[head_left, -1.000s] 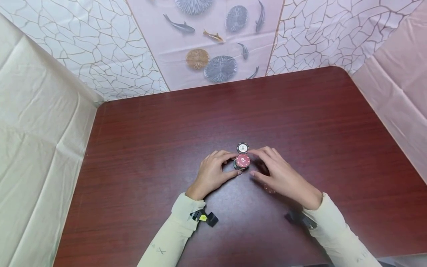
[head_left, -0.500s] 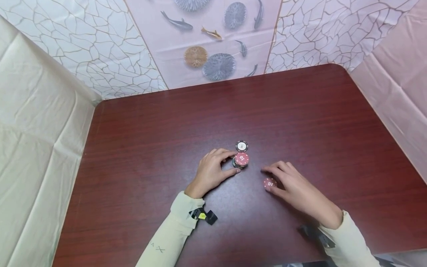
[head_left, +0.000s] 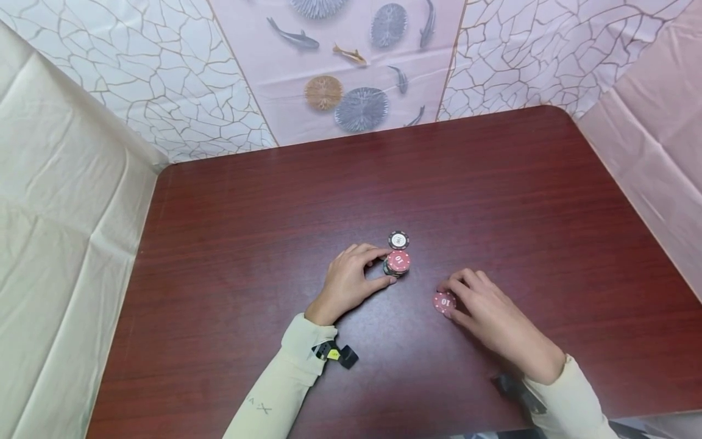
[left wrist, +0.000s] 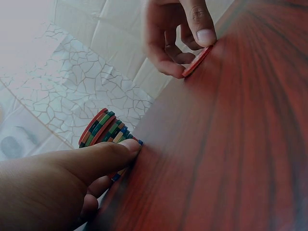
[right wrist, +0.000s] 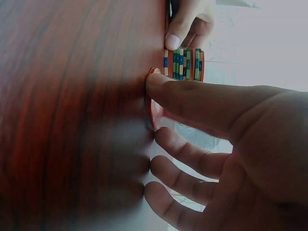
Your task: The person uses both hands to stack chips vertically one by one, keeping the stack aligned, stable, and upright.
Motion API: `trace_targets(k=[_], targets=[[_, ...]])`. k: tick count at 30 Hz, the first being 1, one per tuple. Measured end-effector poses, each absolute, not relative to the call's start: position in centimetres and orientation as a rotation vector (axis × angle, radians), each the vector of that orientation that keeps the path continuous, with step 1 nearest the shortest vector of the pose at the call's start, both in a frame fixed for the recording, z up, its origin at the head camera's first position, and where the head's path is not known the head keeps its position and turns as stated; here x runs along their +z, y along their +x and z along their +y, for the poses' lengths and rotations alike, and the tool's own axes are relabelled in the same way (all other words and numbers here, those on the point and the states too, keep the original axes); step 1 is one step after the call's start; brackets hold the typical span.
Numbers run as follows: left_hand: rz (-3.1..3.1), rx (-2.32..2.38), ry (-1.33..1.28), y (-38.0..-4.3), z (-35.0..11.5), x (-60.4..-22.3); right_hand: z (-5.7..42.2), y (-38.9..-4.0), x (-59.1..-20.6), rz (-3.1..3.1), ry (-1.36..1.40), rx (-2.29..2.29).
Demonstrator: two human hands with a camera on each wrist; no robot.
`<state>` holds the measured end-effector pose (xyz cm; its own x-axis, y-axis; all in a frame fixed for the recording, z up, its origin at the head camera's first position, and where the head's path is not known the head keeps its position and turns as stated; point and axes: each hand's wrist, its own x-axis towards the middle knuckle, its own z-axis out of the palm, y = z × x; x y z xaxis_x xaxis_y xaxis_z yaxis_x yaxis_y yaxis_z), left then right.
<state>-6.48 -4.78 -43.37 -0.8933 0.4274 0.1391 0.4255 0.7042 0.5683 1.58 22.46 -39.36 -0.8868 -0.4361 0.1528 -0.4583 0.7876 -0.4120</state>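
Observation:
Thumb and fingers of my left hand (head_left: 347, 283) grip the sides of a stack of poker chips (head_left: 398, 262), topped by a red chip marked 10. Green, blue and red edges show along that stack (left wrist: 103, 127) in the left wrist view. To the right, my right hand (head_left: 496, 320) pinches a single red poker chip (head_left: 443, 302), also marked 10, by its rim between thumb and fingers. In the right wrist view this red chip (right wrist: 156, 113) is at the tabletop; whether it is slightly raised I cannot tell. A black-and-white chip (head_left: 398, 240) lies flat just behind the stack.
The dark red-brown wooden table (head_left: 263, 219) spreads around both hands. Patterned cloth (head_left: 362, 73) hangs along its back edge, and pale cloth (head_left: 60, 231) covers the left side. A strap with a small black device (head_left: 333, 353) is on the left wrist.
My right hand has moved from beside the stack toward the front right and now pinches the loose red chip by its rim. The left hand stays at the stack.

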Motion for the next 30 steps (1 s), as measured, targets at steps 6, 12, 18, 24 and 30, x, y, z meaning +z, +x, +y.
trace_targets(k=[6,12,18,24,30], targets=[[2.884,0.96,0.711,-6.34,-4.75,-43.22,22.4,1.96,-39.22,-2.998,0.7,0.664],[2.887,0.952,0.709,-6.32,-4.73,-43.07,22.44,2.23,-39.44,-2.922,0.723,0.657],[2.886,0.953,0.721,-6.36,-4.73,-43.09,22.5,2.38,-39.44,-2.887,0.769,0.619],[2.882,0.963,0.717,-6.4,-4.76,-43.1,22.35,2.31,-39.6,-2.813,0.823,0.595],[2.888,0.946,0.708,-6.36,-4.81,-43.02,22.11,2.3,-39.8,-2.746,0.894,0.641]])
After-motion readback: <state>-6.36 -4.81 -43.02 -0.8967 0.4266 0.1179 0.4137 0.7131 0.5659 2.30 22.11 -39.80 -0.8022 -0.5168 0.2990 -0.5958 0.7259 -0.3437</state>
